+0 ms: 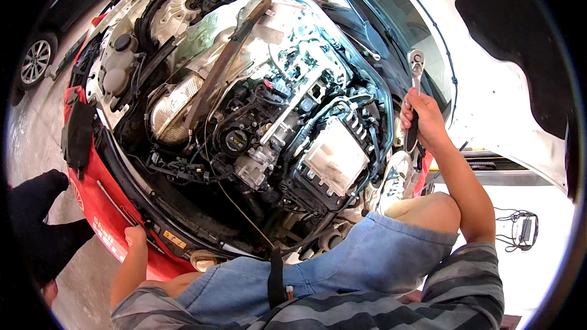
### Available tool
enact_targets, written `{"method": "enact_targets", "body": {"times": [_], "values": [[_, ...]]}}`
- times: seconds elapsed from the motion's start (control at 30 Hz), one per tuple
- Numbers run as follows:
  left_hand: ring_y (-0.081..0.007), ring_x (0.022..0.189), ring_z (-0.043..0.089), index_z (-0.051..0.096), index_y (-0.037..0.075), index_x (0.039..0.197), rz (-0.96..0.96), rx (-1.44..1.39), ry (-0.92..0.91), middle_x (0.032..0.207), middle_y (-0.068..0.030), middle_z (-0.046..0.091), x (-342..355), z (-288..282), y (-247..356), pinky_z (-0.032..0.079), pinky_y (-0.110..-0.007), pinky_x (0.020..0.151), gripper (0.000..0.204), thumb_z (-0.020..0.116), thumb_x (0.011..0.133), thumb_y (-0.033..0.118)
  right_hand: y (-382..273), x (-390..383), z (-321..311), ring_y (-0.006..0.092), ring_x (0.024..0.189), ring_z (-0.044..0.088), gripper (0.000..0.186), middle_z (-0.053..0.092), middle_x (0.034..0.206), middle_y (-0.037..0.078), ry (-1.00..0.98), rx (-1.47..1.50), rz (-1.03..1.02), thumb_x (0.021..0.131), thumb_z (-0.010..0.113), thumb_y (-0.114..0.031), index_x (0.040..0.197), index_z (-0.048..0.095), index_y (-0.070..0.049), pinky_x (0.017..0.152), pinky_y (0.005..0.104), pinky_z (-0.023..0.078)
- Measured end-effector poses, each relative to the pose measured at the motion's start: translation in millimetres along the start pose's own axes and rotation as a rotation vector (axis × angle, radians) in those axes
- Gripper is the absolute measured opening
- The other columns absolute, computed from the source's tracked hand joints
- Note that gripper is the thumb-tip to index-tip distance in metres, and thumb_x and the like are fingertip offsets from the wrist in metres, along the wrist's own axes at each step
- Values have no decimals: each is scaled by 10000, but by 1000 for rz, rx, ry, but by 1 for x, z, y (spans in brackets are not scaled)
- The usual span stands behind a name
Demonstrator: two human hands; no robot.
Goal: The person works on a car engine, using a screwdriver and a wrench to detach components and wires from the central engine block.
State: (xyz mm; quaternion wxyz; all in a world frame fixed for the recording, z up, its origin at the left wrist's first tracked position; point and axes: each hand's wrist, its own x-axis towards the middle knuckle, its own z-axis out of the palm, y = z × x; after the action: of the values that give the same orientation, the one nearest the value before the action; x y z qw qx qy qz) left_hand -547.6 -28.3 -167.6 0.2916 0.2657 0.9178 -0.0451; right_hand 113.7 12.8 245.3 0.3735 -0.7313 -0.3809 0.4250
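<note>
My right hand (423,117) is closed around the dark handle of a ratchet wrench (416,64). The wrench stands roughly upright, its round metal head above my fist, over the right side of the engine bay. My left hand (136,236) is closed at the car's front edge, on or beside the red cover (104,208). A long thin metal rod (112,198) with a darker end runs to that hand; whether my fingers grip it is unclear. Between my hands lies the open engine (263,140), with a black round cap (236,141) and a pale rectangular module (336,156).
A long brown bar (223,64) slants across the engine bay. My shoe (396,174) and bent knee are at the right side. The raised white hood (501,91) rises at right. A person's dark-clothed leg (36,201) stands at left, near another car's wheel (38,61).
</note>
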Motion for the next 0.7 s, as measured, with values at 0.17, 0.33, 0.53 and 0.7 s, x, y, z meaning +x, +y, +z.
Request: {"method": "enact_targets", "body": {"times": [0.17, 0.33, 0.53, 0.7], "values": [[-402, 1035, 645, 668, -44, 1077, -29, -16, 49, 1090, -269, 663, 21, 10, -9, 499, -474, 880, 363, 595, 841, 222, 18, -2, 12, 109, 544, 471, 401, 458, 653, 5, -48, 11, 40, 980, 545, -427, 805, 473, -73, 533, 268, 435], [-417, 1056, 631, 650, -91, 1053, 0, 14, 91, 1094, -290, 654, 20, 13, -5, 493, -477, 894, 378, 582, 845, 216, 25, -11, 14, 105, 546, 467, 401, 450, 647, 5, -110, -26, 60, 995, 530, -397, 784, 475, -61, 522, 267, 430], [-445, 985, 640, 639, -110, 1089, -8, -152, 214, 1067, -306, 652, 55, -2, -44, 499, -489, 840, 534, 414, 952, 355, 18, -14, 15, 111, 527, 479, 384, 456, 615, 17, -150, 40, -26, 1013, 499, -373, 825, 509, -39, 519, 266, 432], [-472, 1000, 594, 612, -101, 1129, 201, -362, 499, 1076, -334, 622, -45, -41, 5, 450, -480, 879, 643, 401, 998, 492, 14, -13, 1, 128, 538, 511, 419, 505, 643, 44, -121, 92, -213, 1020, 445, -425, 899, 520, -31, 548, 278, 457]]}}
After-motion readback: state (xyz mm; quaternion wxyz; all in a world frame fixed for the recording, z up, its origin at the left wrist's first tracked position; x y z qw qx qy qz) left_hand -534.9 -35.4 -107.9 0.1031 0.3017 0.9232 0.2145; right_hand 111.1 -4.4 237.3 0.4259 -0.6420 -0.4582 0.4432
